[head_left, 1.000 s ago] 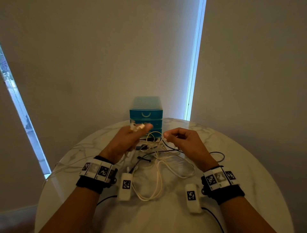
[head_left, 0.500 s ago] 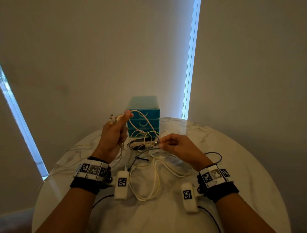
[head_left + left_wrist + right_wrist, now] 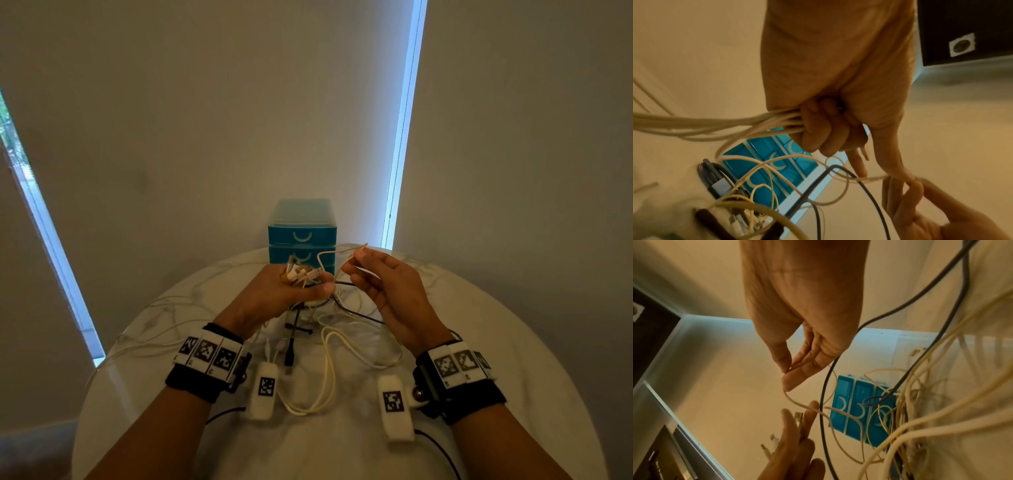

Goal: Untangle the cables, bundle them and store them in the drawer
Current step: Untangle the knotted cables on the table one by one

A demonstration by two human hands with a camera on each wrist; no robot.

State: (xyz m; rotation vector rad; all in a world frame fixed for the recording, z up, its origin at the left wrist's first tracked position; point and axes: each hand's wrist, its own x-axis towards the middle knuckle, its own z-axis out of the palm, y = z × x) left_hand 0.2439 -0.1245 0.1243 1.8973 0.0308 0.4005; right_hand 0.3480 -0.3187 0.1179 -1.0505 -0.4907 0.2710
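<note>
Above the table: your two hands are up over the round white marble table (image 3: 513, 342), with the tangle hanging under them.
Left hand: your left hand (image 3: 274, 294) is curled tight round a bunch of cream-white cables (image 3: 748, 125), with the small plug ends (image 3: 301, 274) sticking up past your thumb.
Right hand: your right hand (image 3: 387, 284) pinches one thin cream cable (image 3: 797, 402) between thumb and fingertip; the other fingers are loose.
Where the cables are: most of the tangled cream and black cables (image 3: 329, 342) lie on the table between your wrists, in front of the small blue plastic drawer box (image 3: 302, 240). All its drawers look shut.
Which way it points: the thin cable runs sideways from your left hand to your right, with a loop that rises in the middle. The plug ends point up and away from you.
How to do it well: I think you should pull the thin cable slowly. Watch the black cable (image 3: 869, 183) that crosses it. If it snags, stop and lift the loop over, don't tug.
Left hand's job: hold the bunch steady so the freed ends stay together.
</note>
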